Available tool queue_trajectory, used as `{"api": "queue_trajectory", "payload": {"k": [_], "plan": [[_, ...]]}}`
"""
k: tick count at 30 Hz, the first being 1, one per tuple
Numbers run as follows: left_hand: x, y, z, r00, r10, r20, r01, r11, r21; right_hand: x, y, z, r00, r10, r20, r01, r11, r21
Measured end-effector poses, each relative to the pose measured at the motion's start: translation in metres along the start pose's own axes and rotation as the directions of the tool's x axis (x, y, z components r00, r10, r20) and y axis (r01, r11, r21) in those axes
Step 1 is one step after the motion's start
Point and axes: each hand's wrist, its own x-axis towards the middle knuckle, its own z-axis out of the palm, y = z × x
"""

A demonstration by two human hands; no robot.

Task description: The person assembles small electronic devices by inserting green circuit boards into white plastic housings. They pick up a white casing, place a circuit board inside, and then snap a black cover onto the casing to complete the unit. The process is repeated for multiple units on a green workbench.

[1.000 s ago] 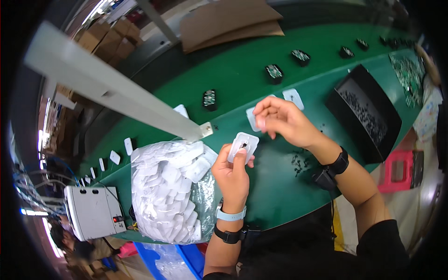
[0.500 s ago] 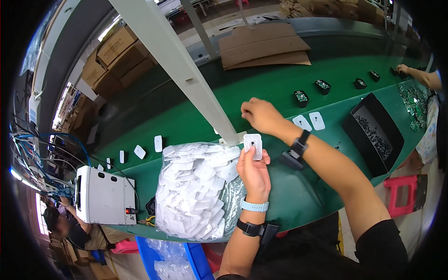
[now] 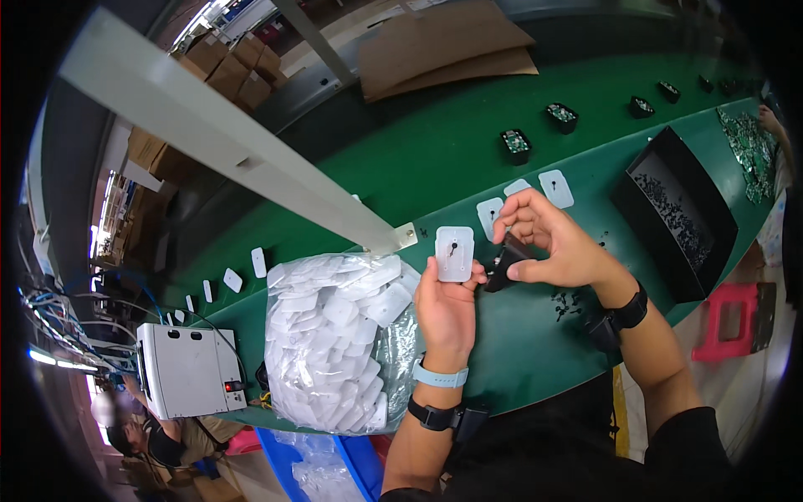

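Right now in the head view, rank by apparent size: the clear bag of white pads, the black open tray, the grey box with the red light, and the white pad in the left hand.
1. Clear bag of white pads
2. Black open tray
3. Grey box with the red light, close to the tray; fisheye makes this unsure
4. White pad in the left hand

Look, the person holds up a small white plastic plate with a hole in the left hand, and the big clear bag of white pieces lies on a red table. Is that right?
Not quite: the table is green, not red. The head view shows the left hand holding up the small white plastic plate, and the big clear bag of white pieces lies on the green table.
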Motion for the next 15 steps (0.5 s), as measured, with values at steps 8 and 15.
{"api": "queue_trajectory", "payload": {"k": [8,15], "plan": [[-0.004,0.003,0.004,0.999,-0.003,0.042,0.002,0.999,0.038,0.0,0.006,-0.004,0.997,-0.04,-0.072,0.047,0.994,0.096],[-0.01,0.0,0.014,0.999,-0.033,-0.02,0.035,0.994,0.102,-0.002,-0.001,0.001,0.992,-0.088,-0.093,0.086,0.996,-0.023]]}}
